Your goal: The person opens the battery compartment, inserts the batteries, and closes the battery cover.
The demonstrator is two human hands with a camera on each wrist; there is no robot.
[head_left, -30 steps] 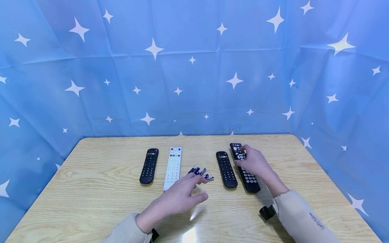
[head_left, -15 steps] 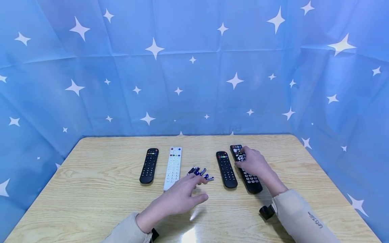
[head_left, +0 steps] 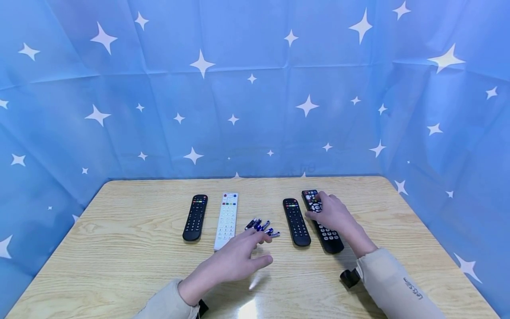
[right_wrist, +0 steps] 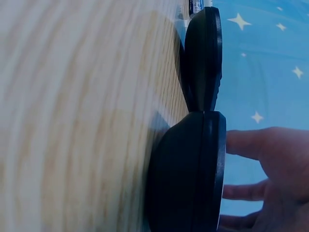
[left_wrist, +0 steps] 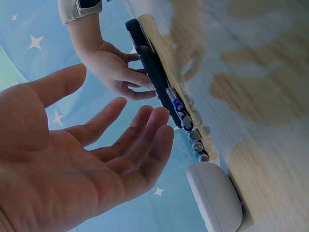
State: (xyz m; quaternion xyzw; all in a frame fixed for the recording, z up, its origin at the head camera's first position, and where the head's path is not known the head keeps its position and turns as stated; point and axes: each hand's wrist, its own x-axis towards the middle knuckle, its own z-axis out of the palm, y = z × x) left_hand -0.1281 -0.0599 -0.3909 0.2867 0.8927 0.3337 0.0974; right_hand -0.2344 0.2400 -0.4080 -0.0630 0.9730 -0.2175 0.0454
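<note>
In the head view my left hand (head_left: 235,257) hovers palm down over the table, thumb apart and holding nothing. Its fingers overlap the near end of a white remote control (head_left: 227,219) and reach toward several blue-and-silver batteries (head_left: 263,227). My right hand (head_left: 332,215) is over the upper half of a large black remote control (head_left: 328,237), which lies flat at the right. The right wrist view shows its extended fingers (right_wrist: 246,192) right at the button face of that large remote (right_wrist: 186,174). A smaller black remote control (head_left: 296,223) lies just left of it.
Another black remote control (head_left: 195,218) lies at the left, beside the white one. The wooden table (head_left: 119,248) carries everything, with a blue star-patterned curtain (head_left: 255,110) behind it and at both sides. A small black device (head_left: 349,279) sits at the right sleeve.
The large black remote has shifted slightly toward the person and right, with the right hand on it. Lately the right thumb has moved a little left. The left hand stays put.
</note>
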